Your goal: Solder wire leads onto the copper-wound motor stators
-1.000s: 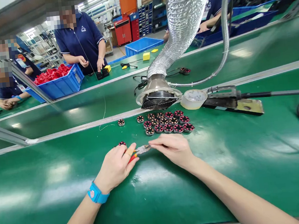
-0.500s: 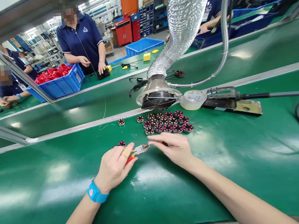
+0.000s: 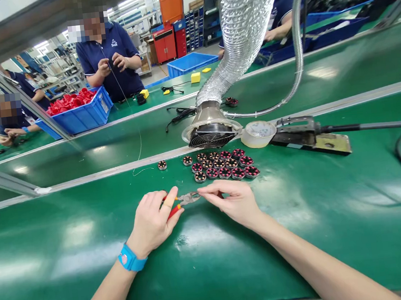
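Pinching down at the centre of my view, the right hand point(image 3: 237, 202) has its fingers point(image 3: 208, 193) closed tight on a small part point(image 3: 220, 194). Only a sliver of red shows under them, so I cannot tell exactly what it is. The fingertips reach right up to the nose of the cutters point(image 3: 188, 198), touching or all but touching it.

My left hand point(image 3: 153, 223) wraps the red handles, fingers curled round them and the forefinger laid along the top. The jaws look nearly closed. Both hands sit low over the green table point(image 3: 234, 265), which I judge steadies the grip and brings the tool's tip level with the held piece. A blue wristband point(image 3: 131, 260) circles the left wrist.

Just beyond the hands a cluster of wound stators point(image 3: 223, 164) lies packed in rows, and two loose ones point(image 3: 162, 165) sit apart to its left, near enough, I think, for an easy reach. Behind them a fume hood point(image 3: 212, 133) hangs from a silver duct point(image 3: 245, 30), its mouth close to the table. A tape roll point(image 3: 259, 133) and a metal tool stand point(image 3: 309, 134) lie to its right.

Across the far belt, a co-worker point(image 3: 111, 49) in a dark blue shirt stands beside a blue bin point(image 3: 82, 115) of red parts, both hands raised at the chest.
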Motion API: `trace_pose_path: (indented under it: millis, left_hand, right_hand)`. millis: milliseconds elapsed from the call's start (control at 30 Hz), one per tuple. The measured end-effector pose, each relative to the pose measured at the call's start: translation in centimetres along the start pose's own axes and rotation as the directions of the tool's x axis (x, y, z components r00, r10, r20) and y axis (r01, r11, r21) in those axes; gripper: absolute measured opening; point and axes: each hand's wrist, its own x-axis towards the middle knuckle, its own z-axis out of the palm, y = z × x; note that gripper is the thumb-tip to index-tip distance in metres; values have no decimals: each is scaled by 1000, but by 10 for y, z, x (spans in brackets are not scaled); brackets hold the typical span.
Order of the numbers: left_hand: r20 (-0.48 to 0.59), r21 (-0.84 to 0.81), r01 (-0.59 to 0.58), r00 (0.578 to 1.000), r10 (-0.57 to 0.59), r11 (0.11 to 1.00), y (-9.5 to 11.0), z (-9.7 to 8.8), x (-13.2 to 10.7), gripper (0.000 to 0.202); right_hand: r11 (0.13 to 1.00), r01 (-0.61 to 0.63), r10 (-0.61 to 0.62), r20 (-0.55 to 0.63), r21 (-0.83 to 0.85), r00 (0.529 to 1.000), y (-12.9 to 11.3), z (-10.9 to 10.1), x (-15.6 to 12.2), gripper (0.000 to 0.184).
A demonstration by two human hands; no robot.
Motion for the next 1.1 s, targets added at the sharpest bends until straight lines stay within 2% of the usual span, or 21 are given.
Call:
trace_pose_path:
  millis: [133, 433, 667, 1100]
  left_hand:
    - [50, -7, -14, 999, 14, 1000, -1, 0, -1, 53]
    - [78, 5, -14, 997, 13, 1000, -1, 0, -1, 50]
    - [108, -2, -4, 994, 4, 1000, -3, 0, -1, 49]
    - [121, -141, 46, 992, -29, 989, 2, -2, -1, 45]
  right_hand:
    - [999, 10, -10, 10, -33, 1000, 0, 0, 0, 15]
    - [993, 85, -81, 54, -81, 995, 4, -2, 1, 13]
    - [993, 66, -59, 74, -94, 996, 5, -2, 0, 14]
    - [995, 35, -30, 60, -88, 998, 4, -1, 0, 17]
